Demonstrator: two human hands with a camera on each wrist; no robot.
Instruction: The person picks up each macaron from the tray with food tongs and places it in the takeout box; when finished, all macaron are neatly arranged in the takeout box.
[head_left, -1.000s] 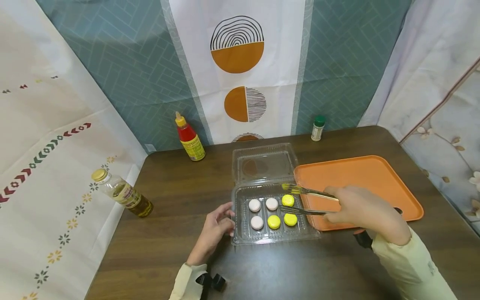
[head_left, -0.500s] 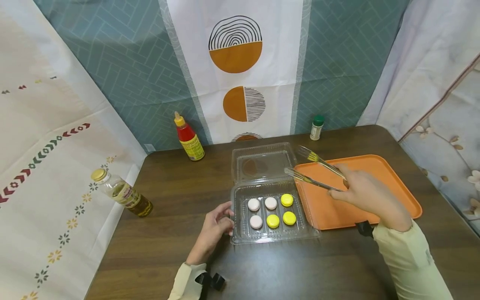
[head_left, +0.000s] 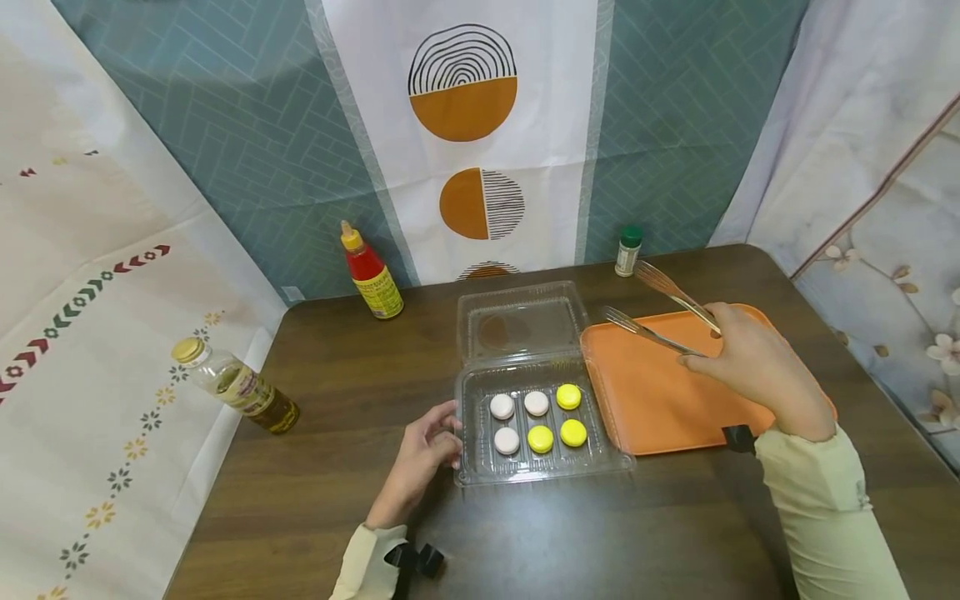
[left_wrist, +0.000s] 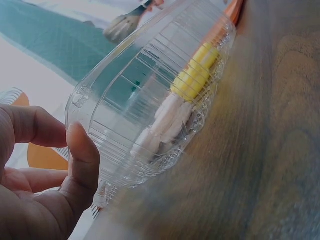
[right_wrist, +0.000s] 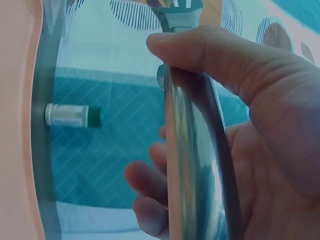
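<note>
My left hand (head_left: 420, 454) pinches the left edge of a clear plastic clamshell box (head_left: 467, 467) between thumb and fingers, as the left wrist view shows. The box's lid (head_left: 525, 325) lies folded back. Inside sit three pale pink macarons (head_left: 507, 441) and three yellow macarons (head_left: 573, 432), in two rows. My right hand (head_left: 757, 367) grips a pair of metal tongs (head_left: 658, 337) over the orange tray (head_left: 652, 408). The tongs' ends are spread apart with nothing between them. In the right wrist view the thumb lies along the shiny tong handle (right_wrist: 197, 150).
Behind the box stands a red sauce bottle (head_left: 372, 279) with a yellow cap. An oil bottle (head_left: 240, 387) is at the left table edge. A green-capped spice jar (head_left: 628, 252) stands at the back, beyond the tong ends. Cloth (head_left: 285, 167) hangs behind the table (head_left: 330, 492).
The tongs have lifted away from the yellow macarons and moved right and back over the tray, spread apart. My left hand has stayed at the box edge, and the macarons have stayed put.
</note>
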